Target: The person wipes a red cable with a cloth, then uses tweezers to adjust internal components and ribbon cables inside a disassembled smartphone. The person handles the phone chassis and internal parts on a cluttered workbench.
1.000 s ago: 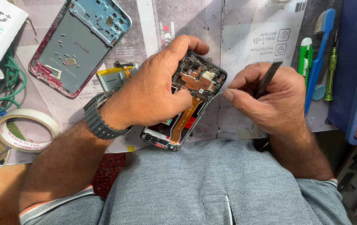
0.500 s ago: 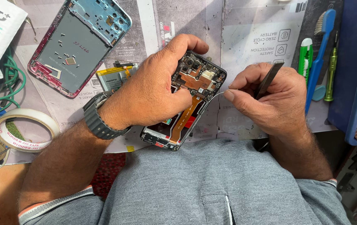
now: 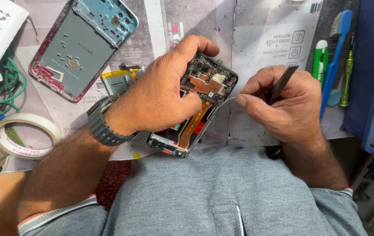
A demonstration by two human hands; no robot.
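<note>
The opened phone [image 3: 195, 105] lies tilted on the counter [image 3: 257, 30], just above the person's grey shirt, its back removed so the circuit board and an orange flex strip show. The left hand [image 3: 161, 96] is clamped over the phone's left side, fingers curled across its top edge and thumb pressed onto the board near the middle. A dark wristwatch [image 3: 104, 122] sits on that wrist.

Right of the phone, the right hand [image 3: 283, 102] is closed around a dark flat pry tool [image 3: 283, 83], which sticks up and away from the phone. Between thumb and forefinger it also seems to pinch a thin pale wire [image 3: 230, 99] that runs toward the phone's right edge, though it is too fine to be sure.

Up and left of the phone lies the detached back frame [image 3: 82, 43], blue and pink at the rim. A small yellowish battery [image 3: 117, 81] rests between that frame and the phone. Far left of the phone is a roll of tape [image 3: 25, 135]. Well right of the phone lie a blue brush [image 3: 335, 57] and a green screwdriver [image 3: 348, 74].
</note>
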